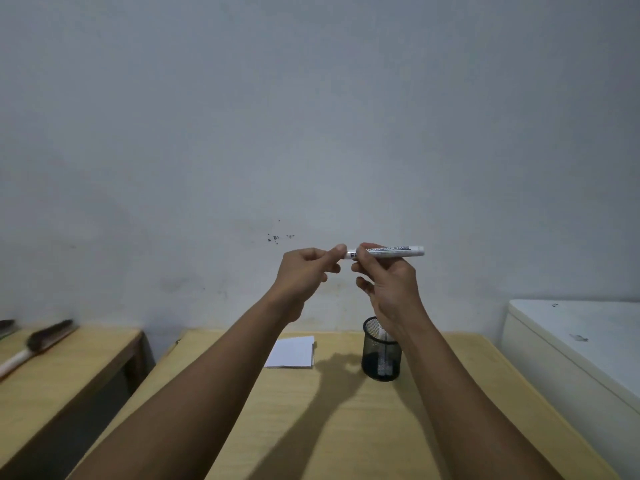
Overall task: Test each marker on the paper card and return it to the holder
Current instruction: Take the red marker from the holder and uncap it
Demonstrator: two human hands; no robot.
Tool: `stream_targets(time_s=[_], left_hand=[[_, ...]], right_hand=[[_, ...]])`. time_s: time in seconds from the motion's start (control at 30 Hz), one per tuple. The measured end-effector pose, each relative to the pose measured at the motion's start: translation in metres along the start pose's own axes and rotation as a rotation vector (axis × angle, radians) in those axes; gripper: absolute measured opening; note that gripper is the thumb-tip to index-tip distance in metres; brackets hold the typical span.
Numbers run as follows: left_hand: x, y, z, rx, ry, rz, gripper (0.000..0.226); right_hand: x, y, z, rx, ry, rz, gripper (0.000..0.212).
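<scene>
Far left: a second wooden table (69,362) with a dark-bristled brush (45,339) lying on it, its pale handle pointing toward the near left edge. Another dark object at the very edge of frame, too cut off to identify.

Centre: main wooden table (311,427), light yellow top, butted against a grey-white wall (311,116) with a few dark specks on it. Both forearms reach up and forward, hands raised well above the tabletop in front of the wall.

Left hand (306,271): fingers curled, thumb and forefinger pressed together at the marker's left end. Whether they pinch a cap or the marker body itself I cannot tell; the end is hidden under the fingertips.

Paper card (292,353): white, lying flat on the table near the far edge, below the left hand and just left of the holder. No marks visible on it.

Right hand (388,275): thumb and forefinger pinching the white marker (386,252) near its left portion. Marker held roughly horizontal, printed label facing camera, its right end sticking out free past the hand.

Holder (381,353): black mesh cup, upright on the table, partly behind the right wrist. At least 1 white marker stands inside.

Far right: a white cabinet-like surface (571,341), slightly scuffed, beside the table.
</scene>
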State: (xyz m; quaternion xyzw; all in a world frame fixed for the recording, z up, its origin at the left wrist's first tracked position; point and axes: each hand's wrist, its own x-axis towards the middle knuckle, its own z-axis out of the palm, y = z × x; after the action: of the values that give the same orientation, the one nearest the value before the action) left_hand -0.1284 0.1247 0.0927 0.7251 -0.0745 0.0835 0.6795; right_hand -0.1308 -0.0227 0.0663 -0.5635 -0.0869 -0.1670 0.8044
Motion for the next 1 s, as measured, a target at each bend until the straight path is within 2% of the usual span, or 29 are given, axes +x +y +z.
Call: stream_targets(time_s=[0.1,0.27,0.67,1.0], left_hand=[[-0.008,0.0,-0.009,-0.087,0.031,-0.008,0.029],[-0.016,0.002,-0.018,-0.223,0.127,-0.004,0.025],[-0.002,-0.02,-0.055,-0.175,0.188,-0.178,0.03],[0.022,-0.078,-0.098,0.021,0.136,-0.45,0.039]], right_hand=[[-0.006,0.0,0.011,0.103,0.006,0.016,0.007],[-0.015,0.002,0.034,0.216,-0.024,0.035,0.004],[-0.013,0.042,0.058,-0.051,-0.082,-0.152,0.01],[0.002,0.101,0.057,-0.348,-0.285,-0.093,0.014]])
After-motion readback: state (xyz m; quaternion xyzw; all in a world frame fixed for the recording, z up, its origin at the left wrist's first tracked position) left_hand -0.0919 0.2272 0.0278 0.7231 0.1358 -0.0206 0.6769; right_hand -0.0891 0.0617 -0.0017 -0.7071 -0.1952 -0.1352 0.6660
